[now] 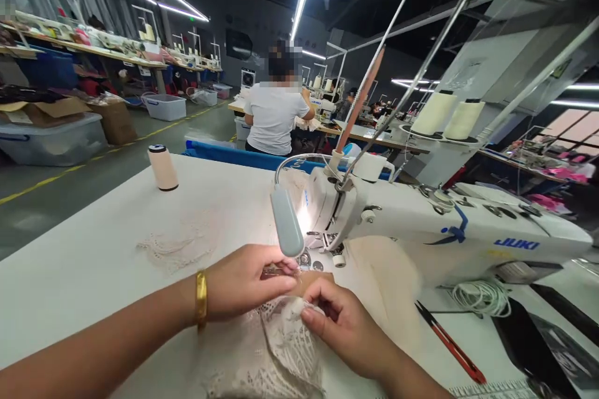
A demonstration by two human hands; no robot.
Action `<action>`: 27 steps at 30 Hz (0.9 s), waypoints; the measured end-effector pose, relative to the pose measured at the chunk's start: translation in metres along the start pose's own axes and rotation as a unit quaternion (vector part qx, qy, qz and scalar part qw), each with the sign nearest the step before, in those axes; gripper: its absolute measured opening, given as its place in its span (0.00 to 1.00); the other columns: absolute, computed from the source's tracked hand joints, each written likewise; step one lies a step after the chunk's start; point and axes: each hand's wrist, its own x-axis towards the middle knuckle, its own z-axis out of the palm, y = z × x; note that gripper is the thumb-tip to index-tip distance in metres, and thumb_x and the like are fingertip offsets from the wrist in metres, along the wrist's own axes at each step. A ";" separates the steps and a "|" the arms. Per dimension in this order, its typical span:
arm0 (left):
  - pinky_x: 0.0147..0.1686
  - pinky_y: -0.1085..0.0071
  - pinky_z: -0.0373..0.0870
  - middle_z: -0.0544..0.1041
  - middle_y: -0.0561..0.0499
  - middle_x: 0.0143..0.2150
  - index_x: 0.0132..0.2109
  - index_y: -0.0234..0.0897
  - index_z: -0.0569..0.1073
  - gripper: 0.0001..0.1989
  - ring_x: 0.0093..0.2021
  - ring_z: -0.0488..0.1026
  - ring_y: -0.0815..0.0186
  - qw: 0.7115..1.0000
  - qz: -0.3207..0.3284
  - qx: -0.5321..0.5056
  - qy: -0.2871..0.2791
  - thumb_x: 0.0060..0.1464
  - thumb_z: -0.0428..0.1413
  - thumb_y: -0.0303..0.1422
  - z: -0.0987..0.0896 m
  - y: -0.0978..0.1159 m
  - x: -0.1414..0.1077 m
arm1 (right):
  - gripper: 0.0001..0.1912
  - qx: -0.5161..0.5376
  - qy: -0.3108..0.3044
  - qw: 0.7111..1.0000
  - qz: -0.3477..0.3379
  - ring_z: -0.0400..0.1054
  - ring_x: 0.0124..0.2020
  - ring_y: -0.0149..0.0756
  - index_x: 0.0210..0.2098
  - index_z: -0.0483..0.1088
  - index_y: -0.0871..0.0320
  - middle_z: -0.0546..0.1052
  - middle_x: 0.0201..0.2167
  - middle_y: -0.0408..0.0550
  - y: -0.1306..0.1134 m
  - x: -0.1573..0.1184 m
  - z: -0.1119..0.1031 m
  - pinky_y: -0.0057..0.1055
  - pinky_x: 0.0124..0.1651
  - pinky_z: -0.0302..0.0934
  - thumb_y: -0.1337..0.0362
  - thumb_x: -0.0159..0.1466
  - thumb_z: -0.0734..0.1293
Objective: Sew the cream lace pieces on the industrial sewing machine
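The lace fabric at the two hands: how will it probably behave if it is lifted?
The lace fabric would probably hang floppy, because it lies in soft folds beside the right hand. It is likely light, since its openwork looks thin. The small holes might also catch on something pointed.

Lace (294, 346) lies before the sewing machine (402, 218), thread spool (163, 168) left.

My left hand (243, 280) points inward, thumb straight below bent fingers; right hand (346, 321) pinches, thumb toward index; forearms (112, 340) converge.
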 end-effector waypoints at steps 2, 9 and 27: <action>0.43 0.68 0.72 0.82 0.52 0.43 0.47 0.41 0.80 0.16 0.43 0.78 0.60 0.994 -0.003 -0.085 -0.067 0.58 0.60 0.46 0.013 0.000 -0.012 | 0.24 0.007 0.013 1.000 -0.014 0.59 0.33 0.34 0.37 0.70 0.55 0.67 0.34 0.42 -0.001 0.002 -0.001 0.30 0.36 0.55 0.39 0.71 0.68; 0.37 0.70 0.65 0.76 0.52 0.35 0.35 0.39 0.79 0.21 0.37 0.70 0.62 0.995 -0.057 -0.071 -0.051 0.58 0.59 0.53 0.024 -0.007 -0.007 | 0.15 0.026 0.021 0.999 -0.016 0.56 0.31 0.31 0.37 0.70 0.55 0.67 0.33 0.39 -0.002 0.005 -0.001 0.29 0.34 0.52 0.50 0.70 0.70; 0.41 0.72 0.75 0.85 0.56 0.38 0.41 0.46 0.83 0.17 0.39 0.80 0.62 0.998 -0.033 -0.046 -0.009 0.67 0.57 0.50 0.027 -0.011 -0.015 | 0.07 0.058 0.087 0.994 -0.021 0.58 0.28 0.30 0.37 0.72 0.55 0.66 0.28 0.36 -0.001 0.012 0.000 0.28 0.33 0.55 0.61 0.66 0.72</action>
